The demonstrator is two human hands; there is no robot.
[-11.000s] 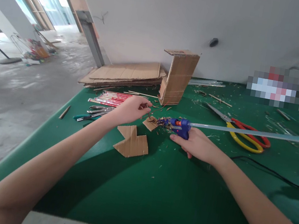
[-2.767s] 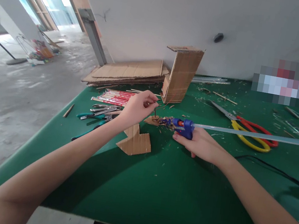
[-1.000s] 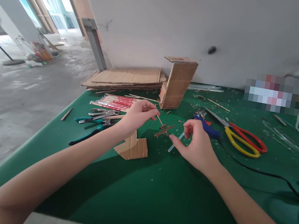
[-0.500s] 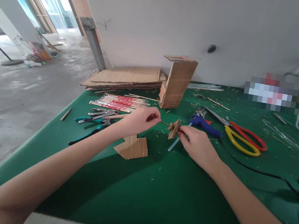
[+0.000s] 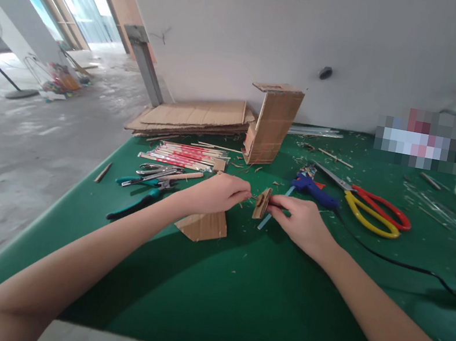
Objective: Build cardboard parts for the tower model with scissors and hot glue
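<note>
My left hand (image 5: 230, 195) pinches a thin wooden stick (image 5: 254, 197) that points right, into a small cardboard piece (image 5: 262, 203). Fingertips of my right hand (image 5: 294, 216) grip that cardboard from its right side, holding it tilted above the table. How far the stick goes into the cardboard I cannot tell. Under my left wrist lies a pointed cardboard cutout (image 5: 204, 228), partly covered by the hand. A blue glue gun (image 5: 316, 192) with a clear glue stick (image 5: 264, 220) in it rests just behind my right hand.
Behind my hands a tall cardboard structure (image 5: 277, 126) stands beside stacked cardboard sheets (image 5: 196, 116). Wrapped sticks (image 5: 182, 155) and green-handled pliers (image 5: 136, 202) lie left on the green table (image 5: 229, 312). Large scissors (image 5: 373, 211) lie right, near the glue gun's black cord (image 5: 392, 262).
My left hand has moved right and slightly down, closer to the small cardboard piece, so less stick shows between them. The cardboard's face has turned a little. My right hand stays about where it was.
</note>
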